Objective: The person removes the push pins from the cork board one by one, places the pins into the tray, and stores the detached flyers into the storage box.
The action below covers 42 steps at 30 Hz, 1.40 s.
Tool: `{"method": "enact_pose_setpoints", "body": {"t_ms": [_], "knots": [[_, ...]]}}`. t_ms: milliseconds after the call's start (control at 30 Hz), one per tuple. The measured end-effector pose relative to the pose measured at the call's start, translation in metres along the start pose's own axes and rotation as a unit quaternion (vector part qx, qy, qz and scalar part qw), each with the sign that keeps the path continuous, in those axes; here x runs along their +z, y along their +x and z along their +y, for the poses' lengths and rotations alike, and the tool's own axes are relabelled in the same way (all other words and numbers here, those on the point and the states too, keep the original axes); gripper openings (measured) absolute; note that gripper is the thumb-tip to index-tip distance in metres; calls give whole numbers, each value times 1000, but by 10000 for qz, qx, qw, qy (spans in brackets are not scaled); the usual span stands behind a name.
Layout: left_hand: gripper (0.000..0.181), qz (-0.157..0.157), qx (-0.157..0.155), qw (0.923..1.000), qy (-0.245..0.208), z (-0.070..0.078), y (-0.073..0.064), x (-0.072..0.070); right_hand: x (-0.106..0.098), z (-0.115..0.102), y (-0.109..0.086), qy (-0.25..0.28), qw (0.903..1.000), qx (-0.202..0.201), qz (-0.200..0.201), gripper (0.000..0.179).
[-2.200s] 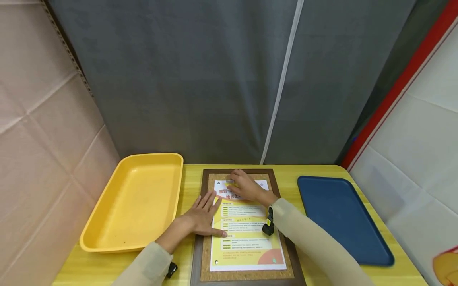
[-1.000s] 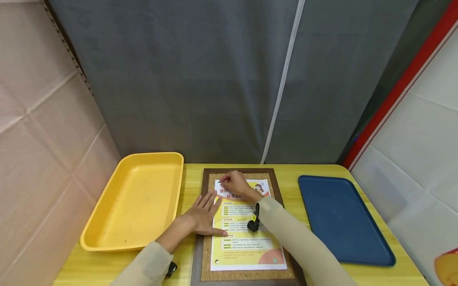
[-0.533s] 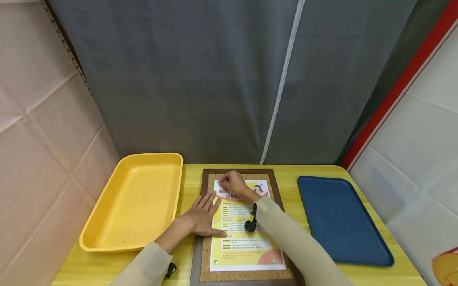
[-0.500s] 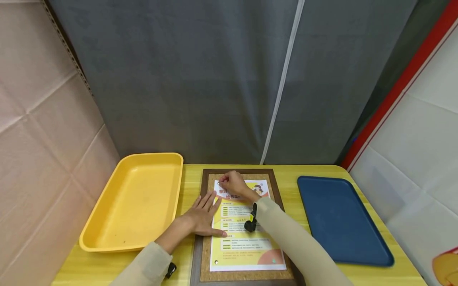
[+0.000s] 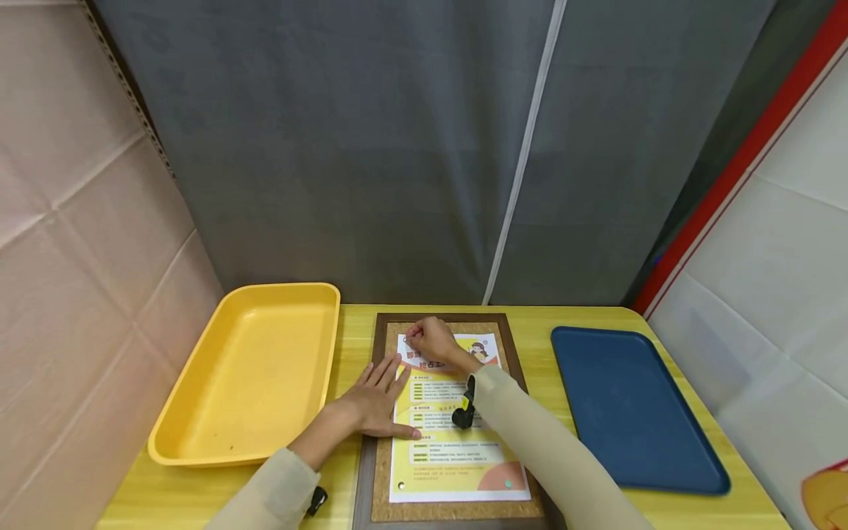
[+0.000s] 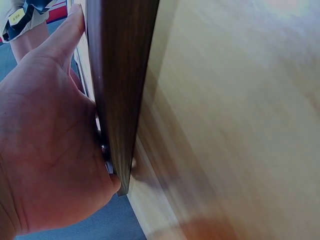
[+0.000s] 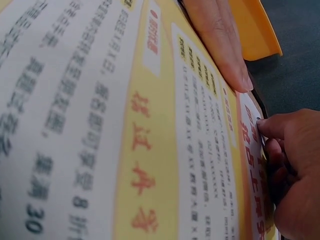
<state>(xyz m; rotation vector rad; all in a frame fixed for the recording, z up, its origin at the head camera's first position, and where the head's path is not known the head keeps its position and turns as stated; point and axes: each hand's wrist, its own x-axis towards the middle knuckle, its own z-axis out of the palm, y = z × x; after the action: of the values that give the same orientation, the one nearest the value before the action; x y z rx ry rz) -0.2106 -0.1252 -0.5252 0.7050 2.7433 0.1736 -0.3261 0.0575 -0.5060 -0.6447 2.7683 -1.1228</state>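
Note:
A yellow and white printed poster (image 5: 457, 467) lies on a cork board (image 5: 380, 471) with a brown wooden frame (image 5: 514, 346). My left hand (image 5: 374, 405) rests flat with spread fingers across the board's left side and the poster's edge; the left wrist view shows it beside the frame (image 6: 117, 90). At the poster's top left corner, my right hand (image 5: 437, 342) has curled fingers, with thumb and fingertip pinching at a small dark pushpin (image 7: 258, 119). Fingers mostly hide that pin. Another pin (image 5: 400, 485) shows at the lower left corner, and a pale green one (image 5: 508, 483) at the lower right.
A yellow tray (image 5: 248, 375) stands to the left of the board, and a flat blue tray (image 5: 639, 408) lies to the right. All are on a yellow wood-grain table (image 5: 530, 324). A grey curtain (image 5: 371, 147) hangs behind its far edge.
My right hand has moved left across the top of the poster to the pin at its top left corner, and has held still there for the last half second. The left hand stays put.

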Motion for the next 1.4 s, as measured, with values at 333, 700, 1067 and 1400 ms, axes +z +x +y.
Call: {"method": "enact_pose_setpoints", "body": {"t_ms": [333, 700, 1067, 1400], "knots": [[135, 51, 64, 10000, 8, 0, 1, 1, -1, 3, 0, 3, 10000, 4, -85, 9], [125, -9, 10, 10000, -95, 16, -15, -21, -1, 2, 1, 5, 9999, 20, -153, 8], [122, -144, -115, 9998, 59, 22, -18, -30, -4, -1, 0, -63, 9996, -36, -285, 8], [121, -178, -110, 9998, 79, 24, -18, -30, -7, 4, -1, 213, 9985, -100, -486, 10]]}}
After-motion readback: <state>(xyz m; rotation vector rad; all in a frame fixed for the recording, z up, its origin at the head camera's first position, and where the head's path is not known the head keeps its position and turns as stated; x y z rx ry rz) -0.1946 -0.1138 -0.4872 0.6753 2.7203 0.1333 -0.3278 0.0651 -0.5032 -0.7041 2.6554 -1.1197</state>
